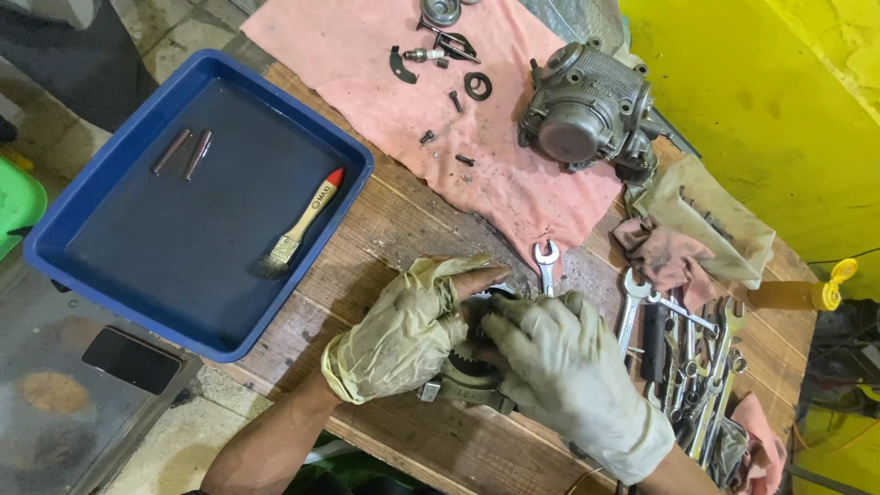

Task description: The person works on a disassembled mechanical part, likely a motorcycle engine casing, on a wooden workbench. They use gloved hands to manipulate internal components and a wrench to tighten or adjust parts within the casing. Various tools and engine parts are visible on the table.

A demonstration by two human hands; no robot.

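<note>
a: your gloves (403, 335) look like thin, matt, grimy rubber.
b: and you've got rough wood for a bench (403, 220), a glossy plastic tray (73, 229), and a stained pink cloth (367, 64).

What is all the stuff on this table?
tray: one, blue, left on the bench
brush: one, wooden with red tip, in the tray
rods: two, dull metal, in the tray's far corner
cloth: one, pink, top middle
small parts: several, dark, on the cloth
engine casing: one, grey, at the cloth's right edge
rags: a few, grimy, right
spanners: many, silver, piled right
bottle: one, yellow cap, far right
geared part: one, grey, under both hands
left hand: gloved, on the geared part
right hand: gloved, on the geared part
</note>
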